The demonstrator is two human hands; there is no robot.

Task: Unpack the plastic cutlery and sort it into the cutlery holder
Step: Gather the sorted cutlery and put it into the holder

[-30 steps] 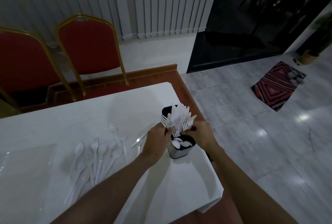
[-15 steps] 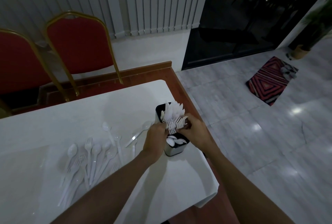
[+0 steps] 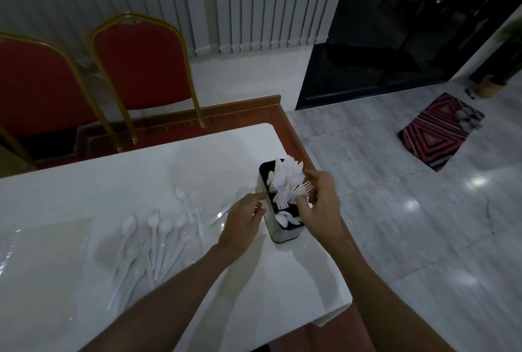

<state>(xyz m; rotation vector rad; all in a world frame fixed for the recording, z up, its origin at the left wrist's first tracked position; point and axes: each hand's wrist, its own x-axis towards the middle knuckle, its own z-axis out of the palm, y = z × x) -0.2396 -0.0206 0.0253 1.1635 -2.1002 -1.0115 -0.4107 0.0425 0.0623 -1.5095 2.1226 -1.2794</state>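
At a white table (image 3: 118,182) backed by two red chairs (image 3: 141,63), a person sorts plastic cutlery in dim light. A flattened clear wrapper (image 3: 45,255) lies at the table's left end. Just right of it, a spread of loose cutlery (image 3: 158,234), spoons and forks mixed, awaits sorting.

The cutlery holder (image 3: 282,234), a narrow upright caddy, stands near the table's right edge. It is divided front to back. White knives (image 3: 288,172) fan out of the far compartment, forks (image 3: 282,197) stand in the middle one, and spoons (image 3: 288,219) fill the near one.

A second ago both hands were closed around the fork bunch. The left hand (image 3: 243,221) has since come off it and now sits just beside the holder's left wall, fingers loosely bent and holding nothing that can be seen. The right hand (image 3: 322,207) remains on the forks, with thumb and fingers curled about their heads and one set of tines poking out between them.

The release suggests this batch of forks is seated and being tidied. The left hand looks free to turn to the pile, where much of the job is still left to do.
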